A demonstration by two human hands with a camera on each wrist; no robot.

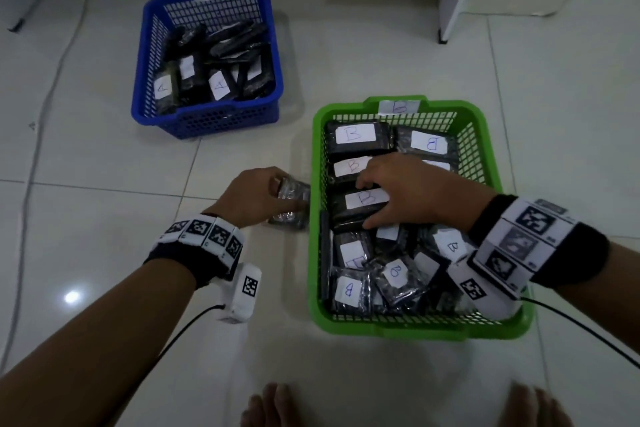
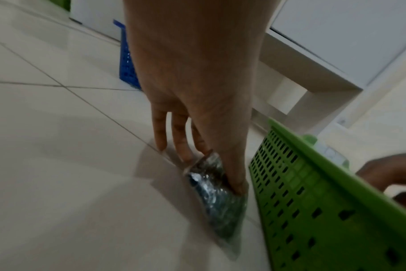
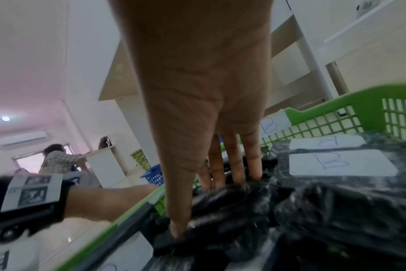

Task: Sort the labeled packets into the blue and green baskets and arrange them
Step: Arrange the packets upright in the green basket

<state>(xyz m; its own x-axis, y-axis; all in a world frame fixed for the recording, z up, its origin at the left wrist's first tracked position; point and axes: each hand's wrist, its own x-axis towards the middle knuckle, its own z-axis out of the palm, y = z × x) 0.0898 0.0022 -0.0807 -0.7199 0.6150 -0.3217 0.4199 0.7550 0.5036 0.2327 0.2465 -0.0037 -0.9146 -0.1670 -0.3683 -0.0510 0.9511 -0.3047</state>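
- On the tiled floor (image 1: 104, 204) sit two baskets, well apart: the blue basket (image 1: 207, 121) farther off, tagged with a paper label, and the green basket (image 1: 415, 328) close to the person, tagged "B".
- The right hand (image 1: 408, 194) is inside the green basket, its grip closed round a B-labelled packet (image 1: 363, 206): thumb on the near edge, fingers curled over the far edge. It lies in line with the flat B packets beyond it, so I judge it is being set into a neat row.
- The left hand (image 1: 249, 198) is on the floor just beside the green basket's left wall, pinching a loose packet (image 1: 291, 203) between thumb and fingers. In the left wrist view the packet (image 2: 217, 199) stands on edge. Its label is not visible, so its destination cannot be told.
- The near half of the green basket holds B packets lying jumbled and tilted; that part probably needs arranging yet.
- The blue basket holds dark packets piled loosely, two showing "A" labels; these look sorted but not arranged.
- The packets are glossy plastic wrap, probably slippery, which suits gripping by the edges.
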